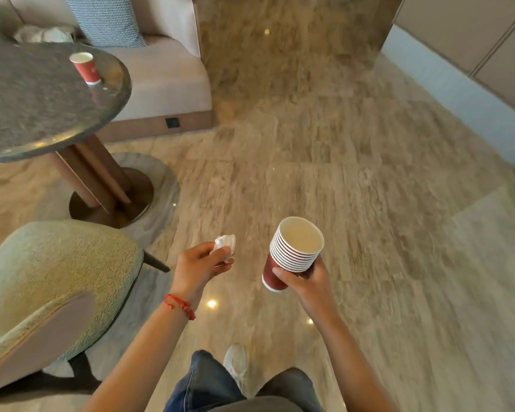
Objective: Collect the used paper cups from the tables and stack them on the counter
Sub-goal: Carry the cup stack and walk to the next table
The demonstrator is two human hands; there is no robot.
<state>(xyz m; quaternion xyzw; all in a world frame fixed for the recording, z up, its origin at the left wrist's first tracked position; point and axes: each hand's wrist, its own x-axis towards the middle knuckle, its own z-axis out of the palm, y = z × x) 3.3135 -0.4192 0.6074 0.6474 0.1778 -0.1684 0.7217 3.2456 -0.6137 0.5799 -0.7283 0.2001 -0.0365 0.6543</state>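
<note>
The right hand (305,281) is gripping 1 nested stack of red paper cups (292,254), about 9 white rims showing. The left hand (201,263) is pinching 1 crumpled white tissue (225,243). At 10 o'clock, 1 lone red cup (85,67) is standing on the round table (36,108); its print is unreadable.

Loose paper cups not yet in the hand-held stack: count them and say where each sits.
1. A single red paper cup stands upright on the round table, near its far edge. The right hand holds the stack. Other tables are out of view.
</note>
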